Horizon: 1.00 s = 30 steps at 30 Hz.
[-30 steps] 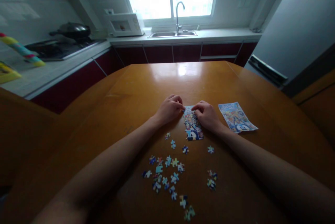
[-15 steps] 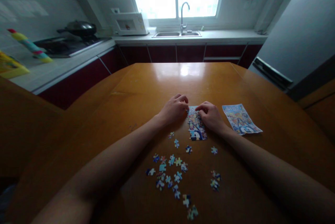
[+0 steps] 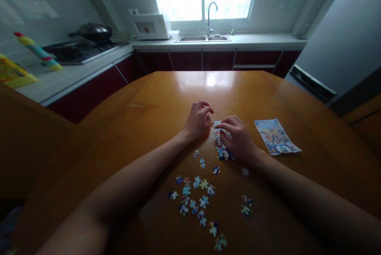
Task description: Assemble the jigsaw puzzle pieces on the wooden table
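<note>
A partly joined jigsaw strip [image 3: 220, 146] lies on the wooden table [image 3: 166, 96] in front of me. My right hand [image 3: 238, 138] rests on top of the strip, fingers stretched flat and pressed on its upper part. Beside the strip's top left corner, my left hand [image 3: 199, 120] sits on the table with its fingers curled and lifted a little, holding nothing I can see. Several loose puzzle pieces [image 3: 193, 197] are scattered nearer to me, with a small cluster [image 3: 245, 206] to the right.
A printed picture card [image 3: 276, 136] lies to the right of the hands. Behind the table runs a kitchen counter with a sink and tap [image 3: 208, 36], a microwave [image 3: 150, 26], and a wok on a stove [image 3: 91, 34]. A fridge [image 3: 333, 40] stands at right.
My right hand slid left and down over the jigsaw strip, covering more of it. My left hand lifted its fingers slightly. The view drifted a little.
</note>
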Motion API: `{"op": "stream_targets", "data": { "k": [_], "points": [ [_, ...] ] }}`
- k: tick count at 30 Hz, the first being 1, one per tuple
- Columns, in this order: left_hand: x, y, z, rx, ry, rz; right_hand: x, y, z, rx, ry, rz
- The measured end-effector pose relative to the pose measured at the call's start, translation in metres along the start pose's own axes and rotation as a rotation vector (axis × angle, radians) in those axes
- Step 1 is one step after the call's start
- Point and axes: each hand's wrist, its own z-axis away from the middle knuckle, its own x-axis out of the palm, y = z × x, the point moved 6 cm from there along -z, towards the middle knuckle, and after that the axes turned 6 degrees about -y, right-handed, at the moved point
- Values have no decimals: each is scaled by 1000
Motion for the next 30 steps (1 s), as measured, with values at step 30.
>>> {"op": "stream_targets", "data": {
  "k": [30],
  "points": [
    [12, -7, -3, 3, -84, 105, 48, -101, 37, -472, -692, 105]
  ]
}}
